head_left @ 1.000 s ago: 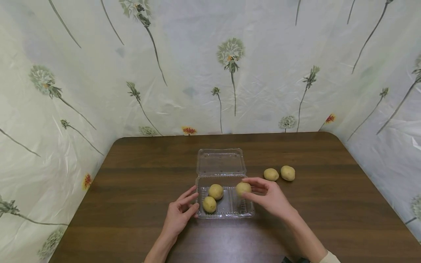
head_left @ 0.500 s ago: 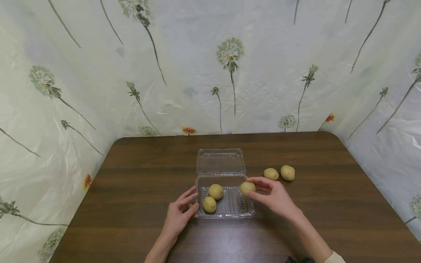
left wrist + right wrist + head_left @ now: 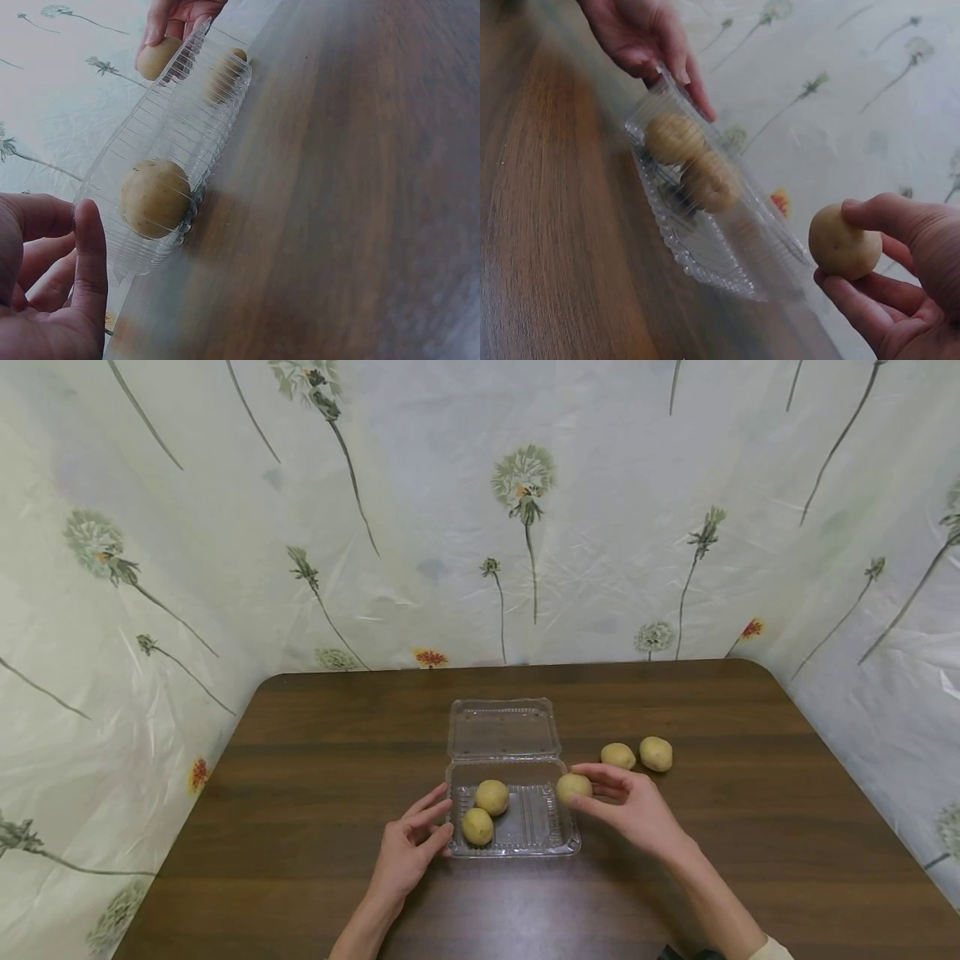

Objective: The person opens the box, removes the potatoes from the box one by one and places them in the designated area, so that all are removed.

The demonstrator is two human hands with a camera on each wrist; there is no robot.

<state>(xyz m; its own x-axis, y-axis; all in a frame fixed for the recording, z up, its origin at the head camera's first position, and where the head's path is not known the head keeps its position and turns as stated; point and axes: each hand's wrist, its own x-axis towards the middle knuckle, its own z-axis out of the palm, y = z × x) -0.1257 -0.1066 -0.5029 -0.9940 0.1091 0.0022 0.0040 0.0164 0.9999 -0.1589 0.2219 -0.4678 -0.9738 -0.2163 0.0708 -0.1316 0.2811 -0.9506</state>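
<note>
Potato [image 3: 845, 243] in right hand [image 3: 936, 264]; two potatoes [image 3: 711, 182] in clear container [image 3: 714, 259]; left hand [image 3: 641, 34] alongside

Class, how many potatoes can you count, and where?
5: two potatoes in the clear container, one potato in the right hand, two more potatoes on the table.

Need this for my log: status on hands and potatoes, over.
Left hand holds clear container. Right hand grips potato near right rim. Two potatoes inside, lid open. No obstruction visible.

Worktop [image 3: 337, 760]: dark brown wood grain, rounded far corners. Pale wrinkled sheeting [image 3: 427, 493], dandelion-printed, hangs behind it and along both sides.
</note>
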